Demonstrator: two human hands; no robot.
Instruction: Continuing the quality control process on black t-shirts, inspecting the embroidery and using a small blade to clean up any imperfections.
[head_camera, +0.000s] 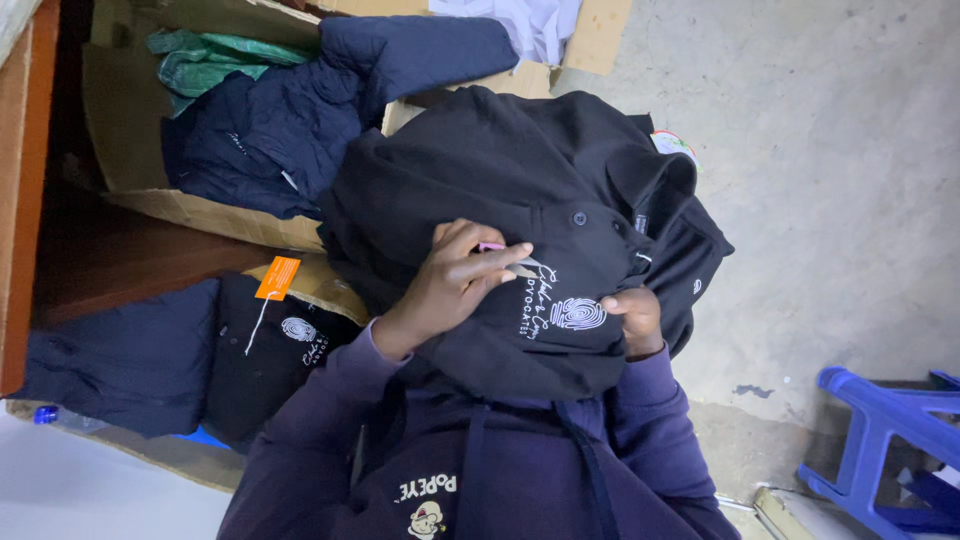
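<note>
Your left hand's fingers were pinched around a small pair of pink-handled snips, the blades pointing toward three o'clock and resting on the chest of a black polo shirt. The left hand lay on top of the cloth, knuckles up. Just past the blades, at about four o'clock from them, sat the white stitched logo. Your right hand was touching the logo's three-o'clock edge, its fingers curled shut on a fold of the shirt, with the fingertips hidden under the cloth. The shirt was draped over your lap in the middle of the view, its collar at two o'clock and a dark button at twelve o'clock from the logo. Below it, at six o'clock, was your purple hoodie. At ten o'clock a navy jacket and a green cloth spilled out of a cardboard box. At eight o'clock lay another black shirt with an orange tag on a string. A blue plastic stool stood at four o'clock, well apart, on the grey concrete floor.
</note>
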